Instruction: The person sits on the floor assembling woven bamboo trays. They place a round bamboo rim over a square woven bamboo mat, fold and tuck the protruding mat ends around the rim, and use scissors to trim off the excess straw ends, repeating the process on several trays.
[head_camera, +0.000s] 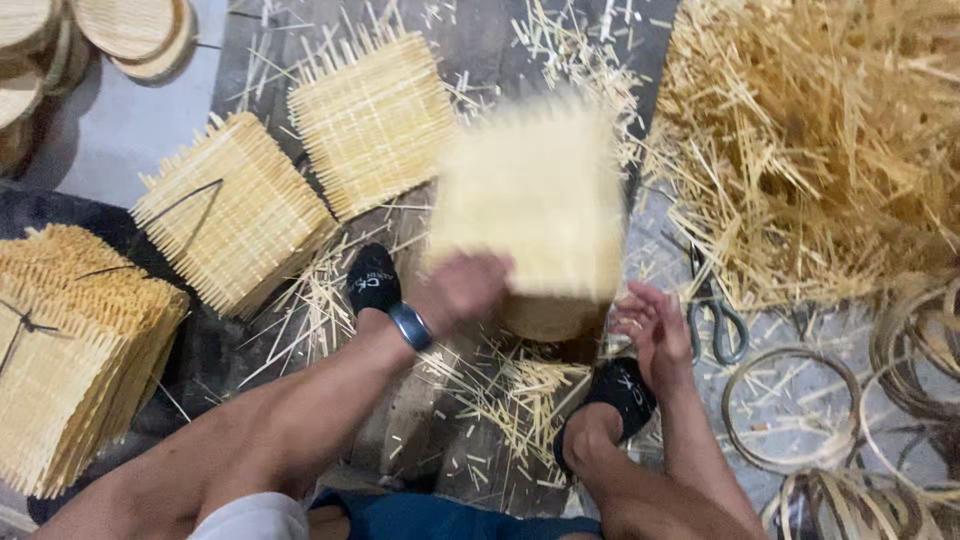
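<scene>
Both hands work at one woven bamboo mat (530, 195): my left hand (462, 288) grips its lower edge, while my right hand (648, 325) hangs open just beside it, fingers spread. Blurred, the mat is raised above the floor (130, 130) between my feet. Pale yellow, square, with frayed strip ends, it looks light, stiff and brittle; I'd hold the firm woven edge.

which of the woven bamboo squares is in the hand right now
The blurred woven square at centre, lifted by the left hand. The other woven squares lie flat or in tied stacks to the left, untouched.
</scene>
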